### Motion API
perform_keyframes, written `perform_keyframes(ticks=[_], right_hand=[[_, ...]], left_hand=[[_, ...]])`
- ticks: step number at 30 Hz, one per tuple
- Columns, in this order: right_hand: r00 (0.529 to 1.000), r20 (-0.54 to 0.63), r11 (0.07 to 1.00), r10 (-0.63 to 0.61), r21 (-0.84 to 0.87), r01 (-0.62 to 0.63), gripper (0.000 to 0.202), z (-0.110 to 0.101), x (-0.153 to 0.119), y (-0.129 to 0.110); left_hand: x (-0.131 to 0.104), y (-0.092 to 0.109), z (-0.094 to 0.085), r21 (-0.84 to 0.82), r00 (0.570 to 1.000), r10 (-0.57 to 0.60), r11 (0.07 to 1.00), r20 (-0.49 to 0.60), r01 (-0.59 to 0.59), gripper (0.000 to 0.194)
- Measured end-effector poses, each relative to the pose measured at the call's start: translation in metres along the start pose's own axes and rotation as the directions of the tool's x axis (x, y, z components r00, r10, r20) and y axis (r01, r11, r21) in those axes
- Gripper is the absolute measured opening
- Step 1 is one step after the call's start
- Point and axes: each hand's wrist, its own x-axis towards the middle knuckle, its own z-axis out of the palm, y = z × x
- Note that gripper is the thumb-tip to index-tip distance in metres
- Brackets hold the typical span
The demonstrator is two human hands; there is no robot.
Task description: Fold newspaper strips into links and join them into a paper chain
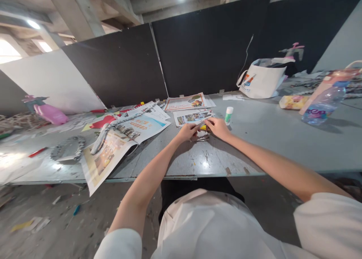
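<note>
My left hand [187,133] and my right hand [218,128] are close together over the middle of the table. Both have their fingers pinched on a narrow strip of paper [201,124] that spans the gap between them. A small yellow piece [203,127] shows beside my right fingertips; its kind is not clear. Under the hands lies a small twisted paper piece [203,136], partly covered. Just beyond are printed picture sheets [192,117]. An upright glue stick [229,115] with a white cap and green label stands right behind my right hand.
Left on the grey table [254,138] lie an open magazine [147,128], a braided paper ring [68,148], a red pen [37,152] and a pink spray bottle [51,113]. To the right stand a white bag [263,79], a plastic bottle [325,104] and a yellow packet [293,102].
</note>
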Motion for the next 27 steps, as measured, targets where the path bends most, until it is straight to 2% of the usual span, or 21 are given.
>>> perform_keyframes(ticks=[5,8,11,13,15,18,20,23,27], right_hand=[[0.987,-0.148,0.996,0.067,0.06,-0.059,0.062,-0.011,0.007,0.012],[0.974,-0.21,0.983,0.085,0.178,-0.048,0.056,-0.011,0.007,0.014],[0.974,-0.22,0.979,0.053,0.202,-0.008,0.065,-0.005,0.002,0.01],[0.992,-0.124,0.988,-0.027,0.15,0.046,0.07,-0.001,-0.003,0.005],[0.991,0.036,0.988,-0.132,0.08,0.129,0.067,0.002,-0.009,0.001],[0.933,0.274,0.969,-0.233,-0.02,0.248,0.064,0.002,-0.013,-0.004],[0.909,0.333,0.955,-0.251,-0.066,0.289,0.064,0.0,-0.011,-0.004],[0.94,0.227,0.954,-0.256,-0.097,0.283,0.064,-0.005,-0.004,-0.001],[0.982,0.029,0.98,-0.185,-0.074,0.186,0.075,-0.008,0.002,0.004]], left_hand=[[0.002,-0.004,0.001,-0.036,0.995,-0.06,0.998,-0.075,0.057,0.051],[0.002,-0.006,0.004,-0.086,0.996,-0.072,0.994,-0.06,0.067,0.053],[0.002,-0.007,0.006,-0.12,0.998,-0.048,0.992,-0.034,0.044,0.058],[0.001,-0.007,0.005,-0.114,0.999,0.003,0.993,-0.036,-0.007,0.063],[0.001,-0.006,0.003,-0.099,0.997,0.065,0.993,-0.047,-0.069,0.067],[0.002,-0.005,0.001,-0.092,0.996,0.086,0.992,-0.033,-0.089,0.07],[0.002,-0.006,0.001,-0.108,0.999,0.04,0.993,-0.013,-0.041,0.07],[0.001,-0.01,0.003,-0.161,0.999,-0.043,0.986,0.011,0.045,0.067],[0.001,-0.015,0.004,-0.183,0.999,-0.051,0.982,0.019,0.054,0.061]])
